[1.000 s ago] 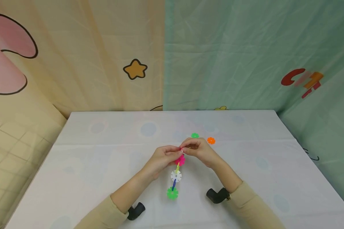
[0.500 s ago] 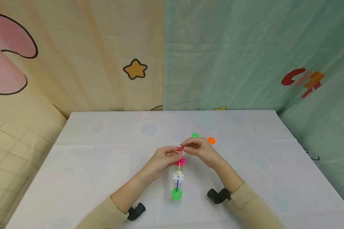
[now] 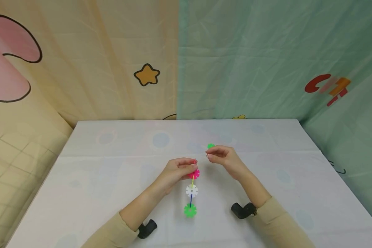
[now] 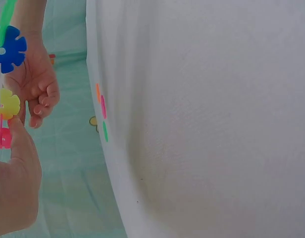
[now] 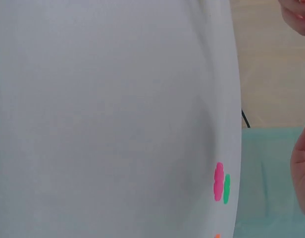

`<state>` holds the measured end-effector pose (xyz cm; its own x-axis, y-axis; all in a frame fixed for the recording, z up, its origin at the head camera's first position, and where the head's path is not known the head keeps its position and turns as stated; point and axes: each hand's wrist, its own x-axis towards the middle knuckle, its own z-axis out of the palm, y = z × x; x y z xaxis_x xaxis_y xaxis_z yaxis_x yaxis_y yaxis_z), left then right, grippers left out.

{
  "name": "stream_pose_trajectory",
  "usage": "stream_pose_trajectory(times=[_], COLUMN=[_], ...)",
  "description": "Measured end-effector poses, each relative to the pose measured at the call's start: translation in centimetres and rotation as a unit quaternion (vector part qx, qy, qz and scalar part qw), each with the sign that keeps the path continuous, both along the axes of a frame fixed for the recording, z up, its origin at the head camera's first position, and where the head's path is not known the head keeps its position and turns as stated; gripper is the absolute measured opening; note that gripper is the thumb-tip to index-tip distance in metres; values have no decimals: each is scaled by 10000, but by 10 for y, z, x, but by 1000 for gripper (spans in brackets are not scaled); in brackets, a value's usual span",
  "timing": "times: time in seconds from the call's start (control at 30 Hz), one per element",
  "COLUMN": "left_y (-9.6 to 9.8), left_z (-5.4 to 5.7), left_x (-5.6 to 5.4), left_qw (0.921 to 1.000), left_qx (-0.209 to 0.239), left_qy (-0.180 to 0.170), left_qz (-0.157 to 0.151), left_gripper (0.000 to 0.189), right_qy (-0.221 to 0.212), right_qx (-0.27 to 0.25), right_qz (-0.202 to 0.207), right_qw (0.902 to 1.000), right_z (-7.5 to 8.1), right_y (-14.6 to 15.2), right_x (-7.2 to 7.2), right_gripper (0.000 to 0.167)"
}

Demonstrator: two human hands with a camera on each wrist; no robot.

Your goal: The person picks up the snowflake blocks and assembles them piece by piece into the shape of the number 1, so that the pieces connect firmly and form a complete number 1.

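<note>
My left hand [image 3: 178, 172] pinches the upper end of a chain of interlocking snowflake discs [image 3: 192, 191]. Below the fingers hang a pink disc [image 3: 194, 174], an edge-on yellow one, a white disc, an edge-on blue one and a green disc [image 3: 190, 210]. The left wrist view shows the chain's blue disc [image 4: 13, 49] and yellow disc [image 4: 9, 103], with the left thumb against the chain. To the right, apart from the chain, my right hand [image 3: 226, 159] hovers over the table with fingers loosely bent. Nothing shows between its fingertips.
A loose green disc [image 3: 211, 146] lies on the white-covered table [image 3: 111, 193] beyond the right hand. Near it are a pink disc [image 5: 218, 181] and an orange disc [image 5: 217, 236], both hidden in the head view. Curtains hang behind the table. Both wrists carry black camera mounts [image 3: 243, 210].
My right hand has left the top of the chain and moved right, now covering the orange disc in the head view. The left hand stays in place while the chain's lower end has swung slightly.
</note>
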<state>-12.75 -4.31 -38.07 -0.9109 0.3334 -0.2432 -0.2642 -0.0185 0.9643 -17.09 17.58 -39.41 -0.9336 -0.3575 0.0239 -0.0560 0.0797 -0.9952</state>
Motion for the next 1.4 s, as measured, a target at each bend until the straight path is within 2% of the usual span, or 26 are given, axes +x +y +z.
stream_pose_trajectory(times=[0.27,0.47,0.8,0.93,1.17,1.4], left_y=[0,-1,-3,-4,-5,-4], left_z=[2,2,2,3,2,3], left_x=[0,1,1,1,0,0], left_qw=[9999,9999,9998,9998,9997,9998], left_qx=[-23,-48,-101,-107,-171,-90], left_qy=[-96,-101,-88,-76,-107,-151], left_qz=[123,130,116,126,126,133], left_gripper=[40,40,37,37,37,36], right_qy=[-115,-184,-327,-442,-542,-772], right_qx=[190,117,16,33,376,622], right_qz=[-514,-668,-872,-1030,-1166,-1227], right_qw=[9984,9975,9957,9937,9910,9875], right_z=[-1,3,9,7,-2,-7], right_y=[21,34,53,61,72,78], right_x=[-4,-4,-8,-12,-20,-25], right_gripper=[22,11,20,23,18,40])
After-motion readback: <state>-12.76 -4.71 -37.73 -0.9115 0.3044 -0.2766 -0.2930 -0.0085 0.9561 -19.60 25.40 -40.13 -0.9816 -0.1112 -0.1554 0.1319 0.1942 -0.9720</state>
